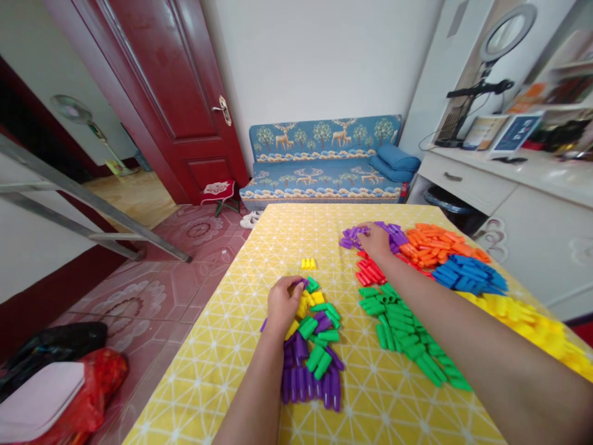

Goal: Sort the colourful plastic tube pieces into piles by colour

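Note:
My left hand is closed in a pinch at the top of a mixed pile, with a small purple plastic piece at its fingertips. Around it lie green tube-like pieces, yellow pieces and a row of purple tubes. A short yellow cluster lies just beyond the pile. Farther off, my right hand reaches into a heap of purple pieces. Its curled fingers close on purple plastic there; how many pieces they grip is hidden.
Sorted heaps of red, orange, blue, green and yellow pieces spread along the right of the patterned tablecloth. My right forearm passes over them. A blue sofa stands beyond the table.

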`<state>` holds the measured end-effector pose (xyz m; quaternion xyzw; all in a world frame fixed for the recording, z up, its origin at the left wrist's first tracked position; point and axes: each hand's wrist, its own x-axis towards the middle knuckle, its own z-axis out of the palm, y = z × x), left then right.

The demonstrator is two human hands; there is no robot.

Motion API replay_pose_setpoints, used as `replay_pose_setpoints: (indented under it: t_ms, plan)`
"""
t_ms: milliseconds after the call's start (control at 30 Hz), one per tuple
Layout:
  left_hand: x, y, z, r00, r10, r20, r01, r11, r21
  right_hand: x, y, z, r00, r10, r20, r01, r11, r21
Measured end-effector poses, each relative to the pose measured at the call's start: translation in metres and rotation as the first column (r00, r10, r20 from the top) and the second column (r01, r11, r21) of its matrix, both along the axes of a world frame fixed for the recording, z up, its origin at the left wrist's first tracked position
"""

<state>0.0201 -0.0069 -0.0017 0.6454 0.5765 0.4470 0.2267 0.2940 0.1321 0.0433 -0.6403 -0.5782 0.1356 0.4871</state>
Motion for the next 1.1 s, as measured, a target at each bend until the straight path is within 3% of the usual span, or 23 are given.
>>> replay_pose_setpoints:
  t_ms: [233,533,633,733,833,933,1000,1100]
  plan:
    - [0.001,0.000,0.001,1.000,0.006,0.009,-0.006,1.000,-0.015,0.018,0.032,-0.022,1.000,-0.026,0.017,0.027,0.998,-0.055]
    - [-0.001,0.002,-0.002,1.000,0.007,0.019,-0.006,1.000,-0.015,0.002,0.011,0.001,0.996,-0.032,0.079,0.035,0.999,-0.035]
    - [-0.001,0.002,-0.002,0.999,0.010,0.036,-0.010,1.000,-0.017,-0.018,-0.016,0.010,0.998,-0.008,0.067,0.008,1.000,0.007]
    - [-0.001,0.003,-0.003,0.999,0.007,0.039,-0.006,1.000,-0.013,-0.050,-0.067,0.005,0.994,0.095,0.051,-0.097,0.995,0.030]
    - [-0.001,0.004,-0.004,0.999,-0.008,0.052,0.008,1.000,0.002,-0.083,-0.128,-0.017,0.969,0.246,0.017,-0.246,0.964,0.104]
    - [-0.001,0.004,-0.005,0.996,-0.015,0.087,0.015,1.000,0.004,-0.104,-0.174,-0.045,0.969,0.241,0.048,-0.243,0.968,0.054]
    - [-0.001,0.004,-0.006,0.993,-0.012,0.116,0.013,1.000,-0.006,-0.110,-0.189,-0.059,0.977,0.201,0.070,-0.202,0.979,0.004]
    - [-0.001,0.005,-0.005,0.989,-0.023,0.149,0.025,1.000,-0.016,-0.113,-0.193,-0.066,0.978,0.175,0.117,-0.177,0.984,0.009]
